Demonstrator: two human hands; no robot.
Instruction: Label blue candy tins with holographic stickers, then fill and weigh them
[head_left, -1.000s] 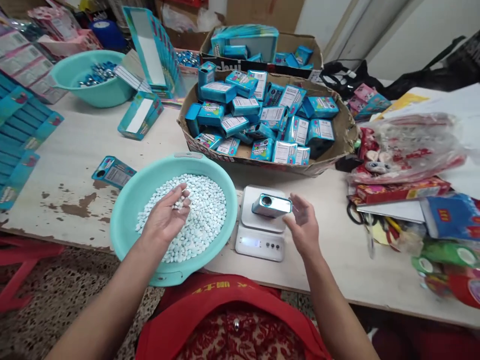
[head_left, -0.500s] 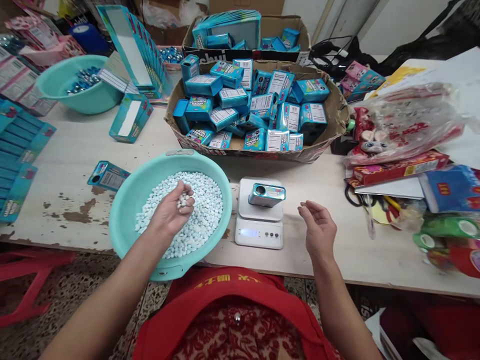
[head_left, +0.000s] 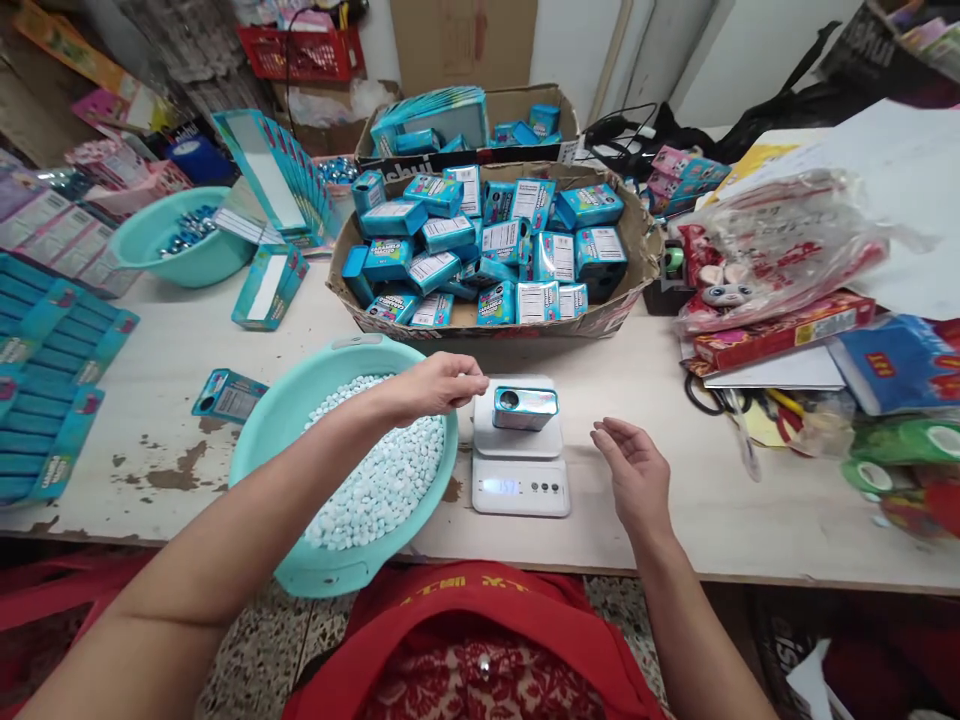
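Observation:
My left hand (head_left: pixel 439 385) reaches over the teal basin (head_left: pixel 289 415) of small white candies (head_left: pixel 382 480). Its fingers are pinched together right at the round hole of a small blue metal tin (head_left: pixel 525 408). The tin lies on its side on a white digital scale (head_left: pixel 520 487), whose display is lit. The candies inside my left hand are hidden by its closed fingers. My right hand (head_left: pixel 634 475) hovers open, palm toward the scale, just right of it and holding nothing.
A cardboard tray (head_left: pixel 641 265) piled with blue candy boxes (head_left: pixel 487 250) stands behind the scale. A second teal basin (head_left: pixel 154 262) and flat blue cartons (head_left: pixel 45 400) lie at the left. A plastic bag of toys (head_left: pixel 780 250) and clutter fill the right.
My left hand has closed on candies, lifted out of the basin and moved right to the tin's hole. My right hand stayed beside the scale. The view tilted up.

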